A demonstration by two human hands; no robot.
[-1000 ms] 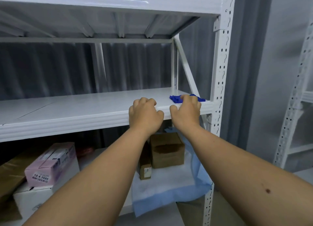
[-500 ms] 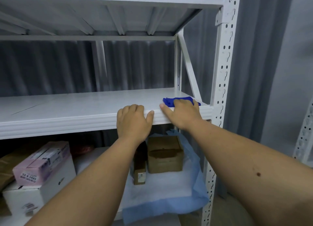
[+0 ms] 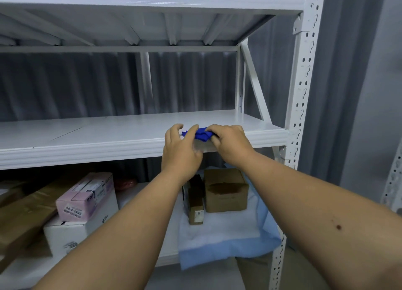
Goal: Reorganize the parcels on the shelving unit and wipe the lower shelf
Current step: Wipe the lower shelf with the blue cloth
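Observation:
A blue cloth (image 3: 203, 134) is bunched at the front edge of the white middle shelf (image 3: 104, 135). My right hand (image 3: 230, 145) grips its right side. My left hand (image 3: 181, 150) pinches its left end between thumb and fingers. On the shelf below stand parcels: a brown cardboard box (image 3: 226, 189), a narrow brown box (image 3: 195, 199) beside it, a pink box (image 3: 86, 197) on top of a white box (image 3: 78, 231), and flat brown packages (image 3: 26, 215) at the far left.
A white and light-blue padded sheet (image 3: 226, 239) lies under the brown boxes on the lower shelf. The white perforated upright (image 3: 302, 89) stands at the right. A grey curtain (image 3: 87, 83) hangs behind the rack. Another rack post (image 3: 393, 181) shows at the far right.
My right hand slid the blue cloth leftward along the shelf's front edge. My left hand left the shelf lip and took hold of the cloth's left end.

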